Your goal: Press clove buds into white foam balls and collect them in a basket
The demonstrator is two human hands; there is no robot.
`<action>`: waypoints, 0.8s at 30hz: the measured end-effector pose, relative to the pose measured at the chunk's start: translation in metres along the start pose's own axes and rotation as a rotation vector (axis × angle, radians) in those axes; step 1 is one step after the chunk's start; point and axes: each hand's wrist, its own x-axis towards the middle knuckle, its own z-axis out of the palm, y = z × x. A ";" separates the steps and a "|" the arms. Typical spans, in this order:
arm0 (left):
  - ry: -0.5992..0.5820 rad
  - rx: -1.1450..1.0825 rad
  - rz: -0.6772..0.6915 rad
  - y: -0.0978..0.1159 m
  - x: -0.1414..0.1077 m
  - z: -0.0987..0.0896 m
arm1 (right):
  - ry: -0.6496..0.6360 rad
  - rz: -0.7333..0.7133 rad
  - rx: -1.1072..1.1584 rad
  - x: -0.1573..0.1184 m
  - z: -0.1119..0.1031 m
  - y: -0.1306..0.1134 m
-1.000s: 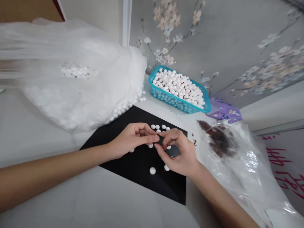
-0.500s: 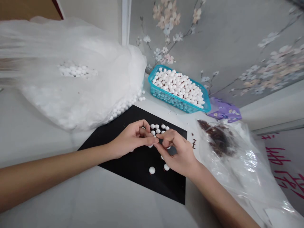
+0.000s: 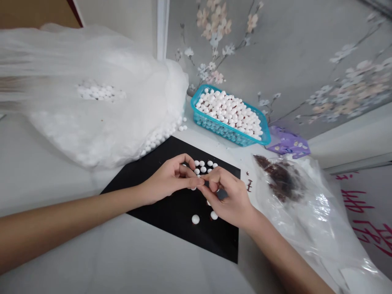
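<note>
My left grip [image 3: 168, 179] and right grip [image 3: 228, 200] meet tip to tip, hiding whether they close on anything, with white beads [image 3: 203, 169] just beyond them.

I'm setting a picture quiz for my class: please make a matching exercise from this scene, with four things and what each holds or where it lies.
Things:
1. teal basket
2. black sheet
3. clear bag
4. purple packet

Details:
A. dark brown bits inside
B. lies to the right of the basket
C. heaped white balls
D. a few spread white balls

Pairs: 1-C, 2-D, 3-A, 4-B
</note>
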 end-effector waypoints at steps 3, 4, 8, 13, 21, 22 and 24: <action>-0.007 -0.023 0.018 0.000 0.000 0.001 | 0.021 0.029 0.011 0.002 -0.003 0.000; -0.007 -0.028 0.021 0.001 0.000 0.001 | 0.029 0.033 0.020 0.002 -0.004 0.000; 0.007 -0.052 0.019 0.000 0.000 0.001 | 0.042 0.006 0.009 0.005 -0.008 0.001; -0.004 -0.081 0.015 0.001 0.001 0.001 | 0.038 -0.040 -0.076 0.007 -0.009 0.002; 0.083 0.137 0.170 0.000 -0.005 0.008 | -0.100 -0.031 0.055 0.006 -0.014 0.009; 0.091 0.188 0.192 0.000 -0.007 0.009 | -0.084 -0.008 0.075 0.007 -0.015 0.012; 0.085 0.260 0.202 0.000 -0.008 0.011 | -0.009 0.063 0.067 0.011 -0.013 0.020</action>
